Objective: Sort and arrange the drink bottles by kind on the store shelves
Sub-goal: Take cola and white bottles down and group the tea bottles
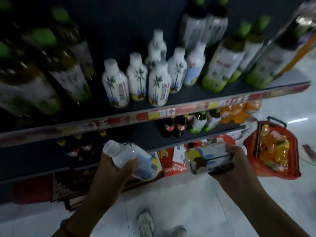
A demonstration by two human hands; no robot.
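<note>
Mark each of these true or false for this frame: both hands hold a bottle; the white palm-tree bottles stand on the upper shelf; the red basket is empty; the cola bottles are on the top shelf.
1. Both hands hold a bottle. True: the left hand and the right hand each grip a white bottle, left and right.
2. White palm-tree bottles stand on the upper shelf. True.
3. The red basket is empty. False: it holds orange and yellow packs.
4. The cola bottles are on the top shelf. False: they stand on the shelf below.
</note>
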